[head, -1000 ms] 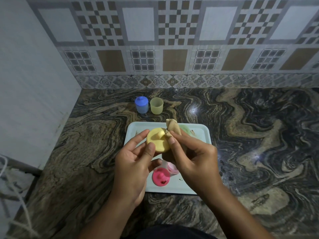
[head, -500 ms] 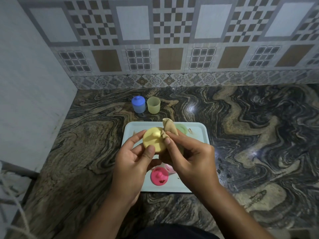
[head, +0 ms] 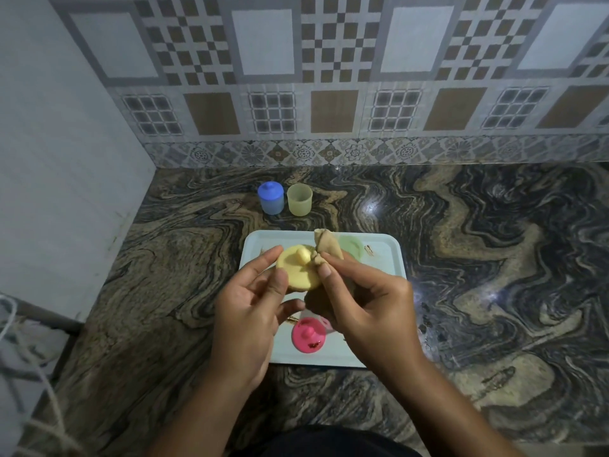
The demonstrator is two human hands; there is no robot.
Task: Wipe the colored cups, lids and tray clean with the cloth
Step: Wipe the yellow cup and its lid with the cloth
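Low in the frame two forearms rise to the middle, over the near half of the tray. The left hand [head: 245,311] grips the yellow lid [head: 298,270] by its rim, thumb on the near edge and fingertips at the left edge, with the lid's knobbed top tilted toward the camera. The right hand [head: 369,311] pinches a bunched tan cloth [head: 328,247] between thumb and forefinger, pressing it against the lid's right side just beside the knob. The rest of the cloth sticks up past the fingers.

The step in hand looks like wiping the yellow lid's top. To do it well, the grip should stay on the rim so the face is left free. The lid should be turned a little at a time while the cloth runs round the base of the knob, where dirt is likely to lodge. A flatter fold of cloth would probably cover the broad face better than this tight bunch.

Below the hands, the pink lid [head: 309,334] lies on the pale tray [head: 385,258] with a brown smear at its near edge. At the tray's upper right are more brown marks and a green piece [head: 351,247], half hidden by the cloth.

Beyond the tray, a blue-lidded cup [head: 271,197] and an open yellow cup [head: 299,199] stand side by side on the marbled desk [head: 494,258]. The tiled wall [head: 329,77] fills the top.
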